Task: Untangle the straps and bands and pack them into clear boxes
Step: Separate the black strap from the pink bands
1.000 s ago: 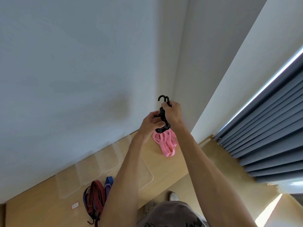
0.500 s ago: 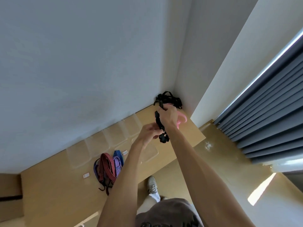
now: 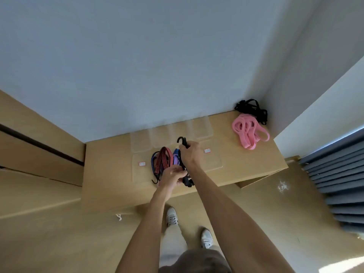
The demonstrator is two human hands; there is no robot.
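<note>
Right hand (image 3: 192,154) and left hand (image 3: 173,175) both curl fingers round black hooked cord (image 3: 184,143), held above wooden table (image 3: 110,160). Red strap bundle (image 3: 162,161) lies just left of hands. Clear boxes (image 3: 171,133) behind hands. Pink bands (image 3: 247,131) and black straps (image 3: 251,109) far right, by wall corner. 2 small pink-edged labels (image 3: 142,164), writing unreadable.

Single head-worn wide-angle view, looking steeply down from standing height. It faces a wooden table (image 3: 246,166) set against a wall corner (image 3: 262,99). Both forearms extend forward from the bottom edge; shoes (image 3: 206,238) appear directly below. No second view.
</note>
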